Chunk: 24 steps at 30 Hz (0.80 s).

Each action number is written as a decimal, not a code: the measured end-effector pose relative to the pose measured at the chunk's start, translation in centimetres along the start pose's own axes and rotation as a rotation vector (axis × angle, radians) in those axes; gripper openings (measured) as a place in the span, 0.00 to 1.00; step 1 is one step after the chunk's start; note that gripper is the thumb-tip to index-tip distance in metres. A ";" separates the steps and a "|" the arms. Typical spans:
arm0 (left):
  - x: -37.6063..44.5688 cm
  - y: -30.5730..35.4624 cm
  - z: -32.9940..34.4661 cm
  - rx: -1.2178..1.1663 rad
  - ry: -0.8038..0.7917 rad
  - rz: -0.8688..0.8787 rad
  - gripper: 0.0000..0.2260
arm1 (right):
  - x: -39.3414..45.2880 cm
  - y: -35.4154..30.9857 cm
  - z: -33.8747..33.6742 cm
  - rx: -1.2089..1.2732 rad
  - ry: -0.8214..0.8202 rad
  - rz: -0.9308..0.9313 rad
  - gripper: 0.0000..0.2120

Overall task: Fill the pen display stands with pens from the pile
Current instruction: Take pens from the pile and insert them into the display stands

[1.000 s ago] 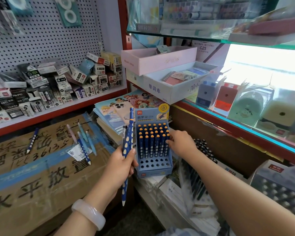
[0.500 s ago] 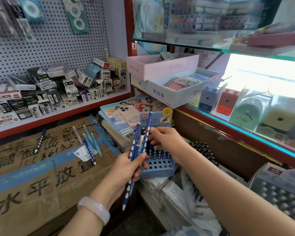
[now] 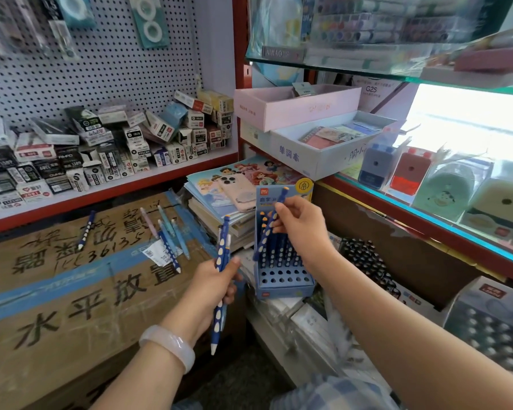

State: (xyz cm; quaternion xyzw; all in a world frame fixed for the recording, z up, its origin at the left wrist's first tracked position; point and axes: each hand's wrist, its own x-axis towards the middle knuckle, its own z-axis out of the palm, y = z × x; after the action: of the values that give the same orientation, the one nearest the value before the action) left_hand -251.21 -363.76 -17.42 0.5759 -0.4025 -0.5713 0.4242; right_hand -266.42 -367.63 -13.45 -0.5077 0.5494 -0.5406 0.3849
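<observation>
A blue pen display stand [image 3: 282,284] sits on stacked goods at centre, its back rows filled with dark blue pens and its front holes bare. My right hand [image 3: 302,226] pinches one blue spotted pen [image 3: 264,235], tilted over the stand with its tip low at the stand's left side. My left hand [image 3: 215,281] grips a small bunch of blue spotted pens [image 3: 219,291], held upright just left of the stand. Several loose pens [image 3: 168,235] lie on the cardboard box [image 3: 71,291] to the left, with one more pen [image 3: 86,230] farther left.
A stack of picture books with a pink phone [image 3: 240,192] on top stands behind the stand. Small boxes crowd the shelf [image 3: 101,161] at the left. White and pink trays [image 3: 323,143] and a glass counter [image 3: 427,208] are on the right. Another pen stand [image 3: 492,327] sits low right.
My right hand took one pen from the bunch in my left hand and lifted it over the stand. My left hand stayed beside the stand with the other pens.
</observation>
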 end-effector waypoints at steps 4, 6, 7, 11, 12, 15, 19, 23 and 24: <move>0.8 -0.2 -0.5 -0.046 0.118 -0.045 0.08 | -0.3 1.9 -0.7 -0.315 0.019 -0.104 0.05; 0.8 -0.1 -0.4 -0.050 0.124 -0.056 0.09 | -0.7 3.1 -0.7 -0.429 -0.034 -0.104 0.05; 0.7 0.0 -0.2 -0.054 0.118 -0.058 0.10 | -0.8 3.7 -0.6 -0.463 -0.050 -0.099 0.04; 0.6 0.2 0.2 -0.088 0.056 -0.047 0.09 | -0.8 5.1 0.0 -0.514 -0.052 -0.088 0.02; 0.5 0.2 0.2 -0.096 0.040 -0.041 0.09 | -0.8 5.1 0.2 -0.504 -0.050 -0.079 0.02; 0.5 0.2 0.1 -0.105 0.016 -0.014 0.08 | -1.0 5.5 0.6 -0.518 -0.073 -0.071 0.03; 0.5 0.3 0.0 -0.109 0.063 -0.020 0.08 | -0.9 6.3 1.1 -0.651 -0.118 -0.055 0.05; 0.1 0.3 0.2 -0.097 0.008 -0.022 0.10 | -0.7 6.4 1.7 -0.804 -0.175 -0.094 0.06; -0.1 0.4 0.3 -0.096 -0.009 -0.014 0.10 | -0.8 6.2 1.8 -0.836 -0.186 -0.098 0.06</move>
State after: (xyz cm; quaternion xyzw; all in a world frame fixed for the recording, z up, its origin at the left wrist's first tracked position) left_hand -251.49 -363.86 -16.99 0.5554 -0.3725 -0.5954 0.4454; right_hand -265.43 -367.87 -19.88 -0.6921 0.6593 -0.2411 0.1678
